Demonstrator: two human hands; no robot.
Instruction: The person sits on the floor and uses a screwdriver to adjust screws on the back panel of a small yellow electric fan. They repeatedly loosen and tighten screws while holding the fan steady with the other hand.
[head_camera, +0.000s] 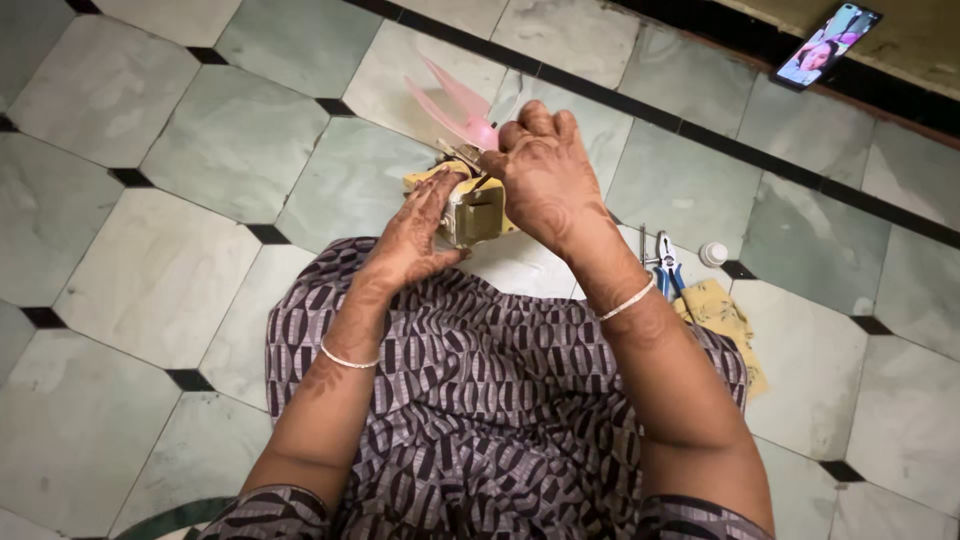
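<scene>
Ideally the left hand (420, 235) braces the small yellow motor block (472, 208) flat while the right hand (545, 170), at one o'clock, grips the pink fan blades (455, 108) firmly.

lit rectangular phone screen (826, 44), pink and blue, top right ledge
</scene>
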